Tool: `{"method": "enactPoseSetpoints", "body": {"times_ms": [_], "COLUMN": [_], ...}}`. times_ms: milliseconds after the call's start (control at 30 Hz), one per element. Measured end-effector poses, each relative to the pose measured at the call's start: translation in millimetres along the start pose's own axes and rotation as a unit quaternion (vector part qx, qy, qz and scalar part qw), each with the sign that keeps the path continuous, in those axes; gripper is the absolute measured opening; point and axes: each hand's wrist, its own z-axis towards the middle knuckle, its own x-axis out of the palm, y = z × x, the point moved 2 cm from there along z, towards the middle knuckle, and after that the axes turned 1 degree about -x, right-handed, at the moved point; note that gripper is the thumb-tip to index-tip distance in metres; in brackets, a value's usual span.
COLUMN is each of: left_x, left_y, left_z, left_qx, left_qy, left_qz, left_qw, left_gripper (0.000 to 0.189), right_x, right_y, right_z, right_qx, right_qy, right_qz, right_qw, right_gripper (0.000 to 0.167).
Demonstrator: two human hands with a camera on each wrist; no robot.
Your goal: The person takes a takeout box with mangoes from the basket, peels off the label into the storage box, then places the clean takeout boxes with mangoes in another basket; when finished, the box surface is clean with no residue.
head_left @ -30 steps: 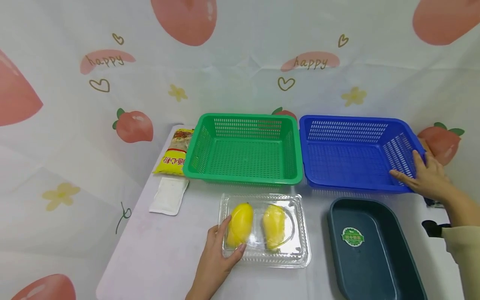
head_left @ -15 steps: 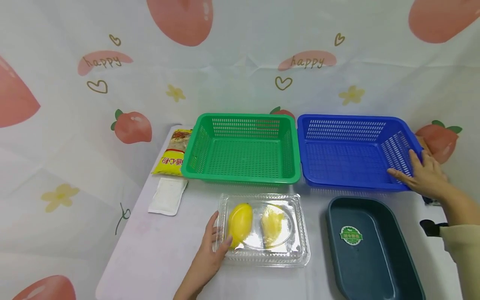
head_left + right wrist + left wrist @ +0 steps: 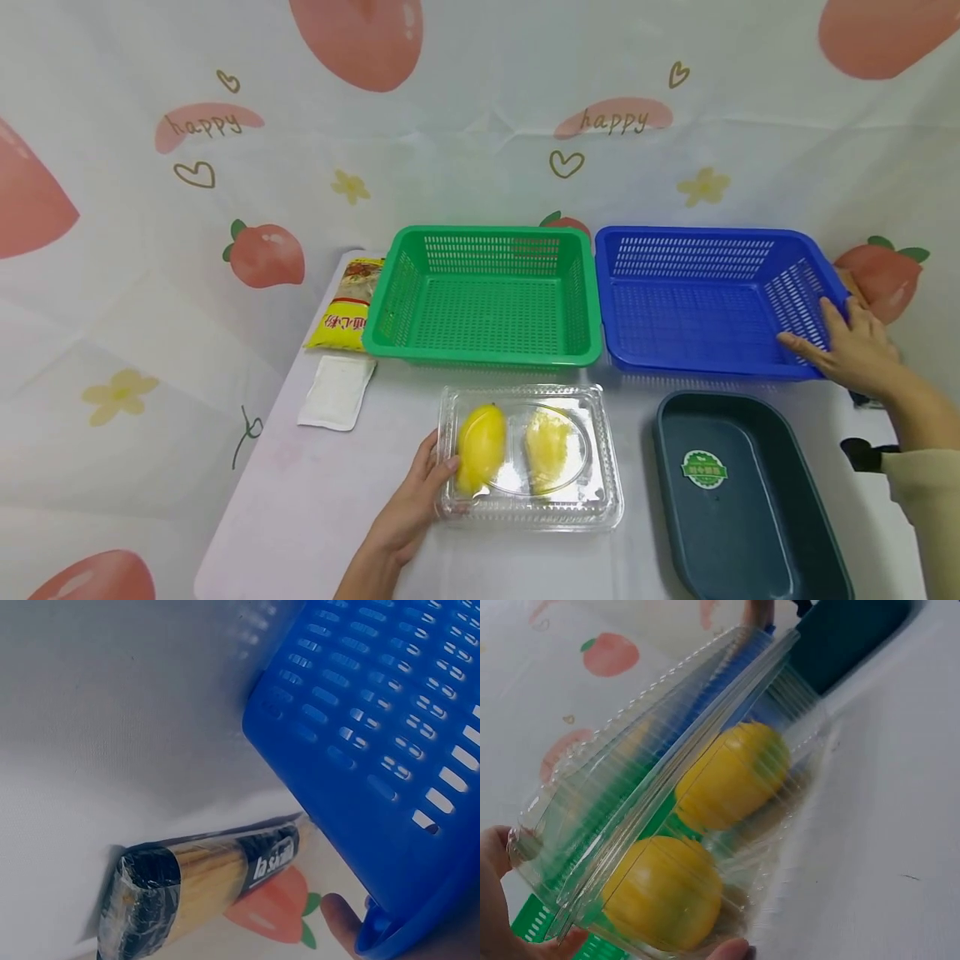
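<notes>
My left hand grips the left edge of a clear plastic clamshell box, thumb on the lid's side and fingers partly hidden under it. Inside are two yellow mangoes, a left mango and a right mango blurred by glare; the left wrist view shows the box from the side, with its lid closed. At the far right my right hand holds the right rim of a blue basket, thumb over the inside. A fingertip shows by the rim in the right wrist view.
A green basket adjoins the blue one. Left of it lie a yellow food bag and a white packet. A dark teal tray stands front right. Behind the blue basket's right side lies a spaghetti packet.
My left hand has shifted from over the box's lid to its left edge and now grips it there. The right hand stays at the blue basket's rim.
</notes>
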Motion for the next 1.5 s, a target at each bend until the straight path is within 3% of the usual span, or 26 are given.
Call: {"method": "enactPoseSetpoints", "body": {"times_ms": [200, 300, 467, 667, 833, 1100, 1333, 1500], "left_x": [10.1, 16.2, 30.4, 54.2, 78.3, 119.3, 159.9, 184.3], "left_y": [-13.7, -27.5, -63.9, -110.9, -146.8, -188.4, -200.6, -200.6], "left_z": [0.1, -5.0, -10.3, 2.1, 30.1, 96.6, 148.1, 172.8], "left_qx": [0.012, 0.006, 0.01, 0.029, 0.031, 0.03, 0.002, -0.003], "left_qy": [-0.008, 0.009, 0.054, 0.066, 0.079, 0.11, 0.117, 0.102], "left_qz": [0.0, 0.001, -0.006, 0.038, 0.073, 0.101, 0.065, 0.047], "left_qw": [0.9999, 0.9999, 0.9984, 0.9967, 0.9937, 0.9882, 0.991, 0.9936], "left_gripper": [0.069, 0.068, 0.067, 0.063, 0.063, 0.068, 0.075, 0.076], "right_x": [-6.7, -9.9, -15.9, -22.5, -25.5, -25.6, -22.8, -20.2], "right_y": [-4.8, -5.8, -7.0, -9.7, -10.5, 2.7, 5.3, 5.9], "right_z": [-5.0, -6.7, -8.5, -10.2, -8.8, 0.3, -0.8, -2.9], "right_qx": [0.011, 0.014, 0.016, 0.016, 0.007, 0.007, 0.002, 0.002], "right_qy": [-0.002, 0.0, 0.001, 0.007, 0.019, 0.056, 0.05, 0.047], "right_qz": [-0.002, -0.001, 0.002, -0.001, -0.002, -0.017, -0.033, -0.023], "right_qw": [0.9999, 0.9999, 0.9999, 0.9999, 0.9998, 0.9983, 0.9982, 0.9986], "right_gripper": [0.091, 0.091, 0.092, 0.093, 0.095, 0.096, 0.091, 0.094]}}
